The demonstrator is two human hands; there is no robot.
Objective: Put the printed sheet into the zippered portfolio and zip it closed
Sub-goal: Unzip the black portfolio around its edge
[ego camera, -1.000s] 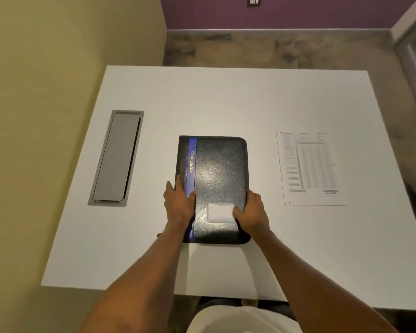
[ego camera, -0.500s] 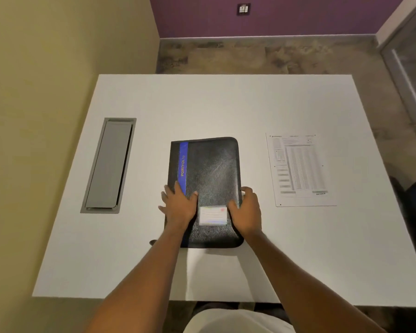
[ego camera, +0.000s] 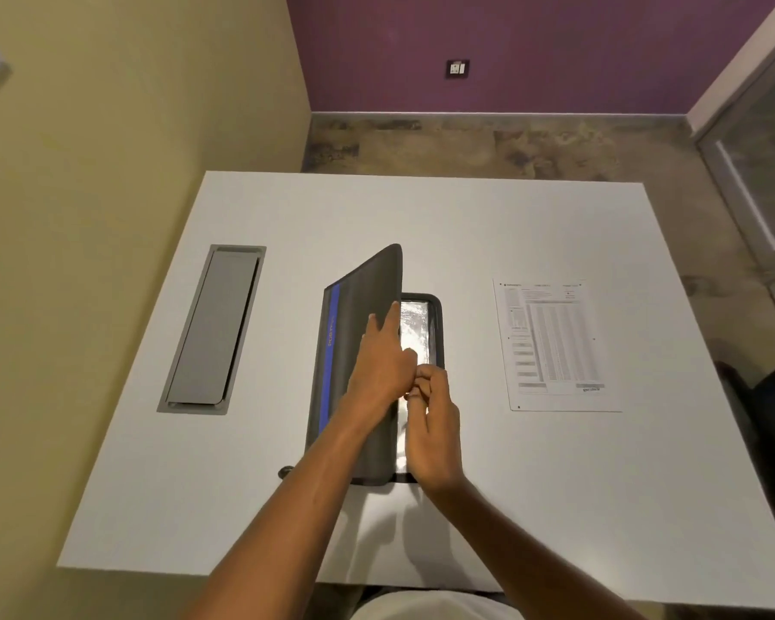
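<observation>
The portfolio lies near the middle of the white table with its cover raised and tilted toward the left, so that a strip of shiny inner pocket shows along the right side. The left hand holds the cover by its free edge, fingers laid straight on the outer face and the thumb seemingly hooked round behind. The right hand sits just beside it with fingers curled at the same edge; whether they grasp the cover or only touch it cannot be told. The printed sheet lies flat on the table to the right, well apart from the portfolio and touched by neither hand. The opening step looks underway, with the sheet not yet picked up. The likeliest trouble is the cover dropping shut if the left hand lets go before it passes upright, since it stands only partly raised. The thin sheet could also crease or catch on the pocket lip if slid in at an angle, and a corner left out could snag the zip. A grey hatch is set into the table at the left.
</observation>
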